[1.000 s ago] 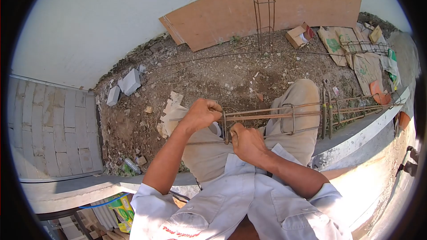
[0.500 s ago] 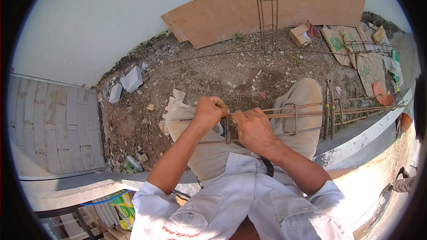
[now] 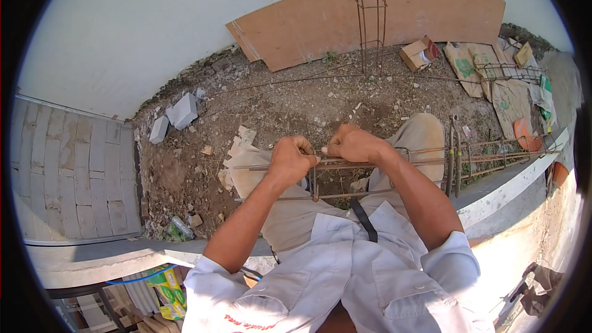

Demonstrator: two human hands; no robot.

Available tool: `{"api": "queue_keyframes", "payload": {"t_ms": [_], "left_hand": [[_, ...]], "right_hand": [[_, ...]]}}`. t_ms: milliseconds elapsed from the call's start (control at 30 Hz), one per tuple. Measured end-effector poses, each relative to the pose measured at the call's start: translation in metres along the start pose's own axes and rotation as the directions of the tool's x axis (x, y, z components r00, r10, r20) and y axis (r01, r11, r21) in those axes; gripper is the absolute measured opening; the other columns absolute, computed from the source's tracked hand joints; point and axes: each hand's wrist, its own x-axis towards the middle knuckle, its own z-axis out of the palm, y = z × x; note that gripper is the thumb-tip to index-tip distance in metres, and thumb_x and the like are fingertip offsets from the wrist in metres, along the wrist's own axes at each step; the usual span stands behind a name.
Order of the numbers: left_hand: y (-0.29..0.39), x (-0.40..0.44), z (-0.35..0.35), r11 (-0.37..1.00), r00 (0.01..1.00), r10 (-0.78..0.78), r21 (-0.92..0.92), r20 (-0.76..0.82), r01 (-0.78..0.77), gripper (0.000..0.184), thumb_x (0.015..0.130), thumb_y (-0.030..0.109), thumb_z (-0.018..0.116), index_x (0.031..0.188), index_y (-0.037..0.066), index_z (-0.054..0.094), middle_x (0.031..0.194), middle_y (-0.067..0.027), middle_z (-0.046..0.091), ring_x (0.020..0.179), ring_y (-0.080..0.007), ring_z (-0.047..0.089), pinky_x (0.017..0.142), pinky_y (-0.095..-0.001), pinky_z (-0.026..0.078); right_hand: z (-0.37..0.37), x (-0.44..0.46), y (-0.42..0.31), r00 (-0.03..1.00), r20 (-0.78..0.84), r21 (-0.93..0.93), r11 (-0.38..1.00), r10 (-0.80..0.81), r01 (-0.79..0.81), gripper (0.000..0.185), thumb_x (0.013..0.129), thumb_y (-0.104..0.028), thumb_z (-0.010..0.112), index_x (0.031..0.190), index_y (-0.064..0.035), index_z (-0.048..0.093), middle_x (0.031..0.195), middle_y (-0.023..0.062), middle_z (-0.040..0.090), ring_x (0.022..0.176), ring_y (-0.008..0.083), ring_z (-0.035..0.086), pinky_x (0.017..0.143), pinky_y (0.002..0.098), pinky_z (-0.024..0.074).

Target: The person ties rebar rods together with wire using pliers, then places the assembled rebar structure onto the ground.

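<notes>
A steel rebar cage (image 3: pixel 394 163) lies across my thighs, its thin bars running right along the ledge. My left hand (image 3: pixel 296 159) is closed in a pinch at the upper bars, beside a square stirrup (image 3: pixel 315 185). Facing it, my right hand (image 3: pixel 356 145) is also pinched closed, just above the bars, its fingertips close to the left ones. Whatever is between the fingers is too small to make out. Long-handled pincers (image 3: pixel 455 154) rest across the cage to the right of my knee.
An upright rebar cage (image 3: pixel 371 18) stands before a plywood sheet (image 3: pixel 431 12) at the wall. On the dirt are a cardboard box (image 3: pixel 419 54), paper sacks (image 3: pixel 509 98), pale blocks (image 3: pixel 182 111) and a plastic bottle (image 3: pixel 182 227). The concrete ledge (image 3: pixel 487 206) runs right.
My right hand has shifted forward and slightly right, off the bar beside the stirrup. My left hand has stayed nearly in place. Something dark at the lower right edge shows larger and lower.
</notes>
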Motion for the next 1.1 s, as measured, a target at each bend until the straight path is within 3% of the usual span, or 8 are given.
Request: {"api": "queue_keyframes", "payload": {"t_ms": [100,200,300,500,600,800,1000,1100], "left_hand": [[0.005,0.001,-0.002,0.998,0.999,-0.046,-0.029,0.019,0.047,0.014,0.081,-0.001,0.086,0.082,-0.001,0.072,0.076,-0.0051,0.072,0.069,-0.0107,0.065,0.063,-0.0294,0.052],[-0.011,0.007,0.001,0.997,1.000,0.003,-0.075,0.007,-0.002,0.015,0.079,0.009,0.087,0.081,-0.001,0.075,0.071,-0.0096,0.073,0.066,-0.0153,0.068,0.062,-0.0349,0.053],[0.000,0.004,-0.003,0.999,0.999,-0.033,-0.025,0.039,0.034,0.007,0.084,-0.003,0.081,0.085,-0.002,0.074,0.078,-0.0055,0.073,0.072,-0.0118,0.068,0.065,-0.0295,0.054],[0.001,0.009,-0.001,0.985,0.996,-0.025,-0.165,0.083,0.039,0.014,0.080,0.003,0.077,0.093,0.000,0.082,0.072,-0.0069,0.073,0.067,-0.0131,0.066,0.063,-0.0334,0.052],[0.005,0.007,-0.003,0.989,0.996,-0.027,-0.145,0.088,0.040,0.015,0.079,0.002,0.076,0.092,-0.001,0.082,0.072,-0.0062,0.073,0.066,-0.0124,0.066,0.063,-0.0334,0.052],[0.019,-0.003,-0.008,0.999,0.998,-0.008,-0.053,0.066,0.011,0.017,0.078,-0.001,0.073,0.092,-0.004,0.082,0.079,-0.0072,0.076,0.071,-0.0128,0.067,0.067,-0.0300,0.054],[0.029,-0.010,-0.012,0.999,0.993,0.029,0.027,0.114,-0.032,0.017,0.076,0.003,0.072,0.089,-0.003,0.082,0.077,-0.0069,0.075,0.071,-0.0123,0.066,0.066,-0.0296,0.052],[0.023,-0.010,-0.013,0.999,0.990,0.049,-0.012,0.133,-0.048,0.017,0.078,0.004,0.073,0.090,-0.003,0.082,0.077,-0.0069,0.075,0.071,-0.0125,0.066,0.066,-0.0302,0.052]], "right_hand": [[-0.002,-0.008,-0.002,0.998,0.062,0.022,1.000,0.000,-0.001,0.044,0.102,-0.038,0.069,0.084,0.0016,0.075,0.076,0.0210,0.071,0.075,0.0384,0.070,0.074,0.0504,0.0523],[0.015,-0.028,-0.005,0.959,-0.243,-0.169,0.980,-0.145,0.105,0.036,0.099,-0.033,0.073,0.086,0.0001,0.077,0.083,0.0164,0.074,0.086,0.0377,0.070,0.087,0.0510,0.0518],[0.030,-0.066,-0.021,0.724,-0.596,-0.309,0.932,-0.346,0.191,0.025,0.096,-0.027,0.076,0.089,-0.0028,0.077,0.087,0.0127,0.069,0.096,0.0346,0.066,0.094,0.0496,0.0464],[0.063,-0.096,-0.019,0.675,-0.631,-0.495,0.868,-0.381,0.027,0.022,0.094,-0.023,0.077,0.104,-0.0043,0.076,0.091,0.0121,0.071,0.098,0.0339,0.068,0.093,0.0472,0.0471],[0.078,-0.095,-0.016,0.851,-0.491,-0.338,0.941,-0.188,0.012,0.035,0.094,-0.025,0.075,0.120,-0.0011,0.073,0.091,0.0164,0.076,0.091,0.0354,0.074,0.088,0.0464,0.0515],[0.092,-0.096,-0.028,0.926,-0.353,-0.468,0.882,-0.136,-0.049,0.067,0.101,-0.030,0.066,0.152,0.0104,0.050,0.076,0.0211,0.074,0.070,0.0375,0.075,0.074,0.0499,0.0573],[0.097,-0.079,-0.024,0.906,-0.420,-0.294,0.952,-0.053,-0.081,0.051,0.102,-0.025,0.064,0.139,0.0098,0.062,0.070,0.0191,0.073,0.062,0.0328,0.074,0.061,0.0473,0.0548],[0.107,-0.069,-0.016,0.770,-0.556,-0.426,0.903,-0.313,0.059,0.027,0.097,-0.022,0.066,0.111,0.0016,0.070,0.071,0.0170,0.072,0.062,0.0350,0.072,0.061,0.0467,0.0543]]}}
